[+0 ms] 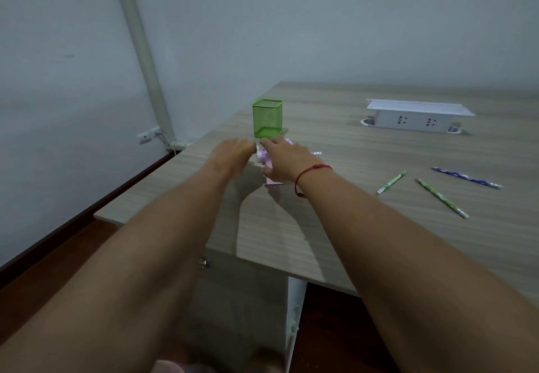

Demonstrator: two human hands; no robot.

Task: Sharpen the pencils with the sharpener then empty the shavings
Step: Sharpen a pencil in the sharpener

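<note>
steadying small pink plastic crank sharpener [269,165] at table [350,227] centre, right hand [287,162] clamped over body, pencil [316,153] poking out at 3 o'clock. left hand [233,152] at 9 o'clock pinches crank. press down firmly, turn evenly. green mesh cup [267,118] at 12 o'clock.

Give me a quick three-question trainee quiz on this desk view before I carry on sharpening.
1. True or false: the green mesh cup holds pencils.
2. How many pencils lie loose on the desk to the right of the right hand?
3. Which hand covers the pink sharpener from above: A left hand, B right hand?

Key: 1 false, it looks empty. 2 three: two green, one purple. 3 B.
</note>
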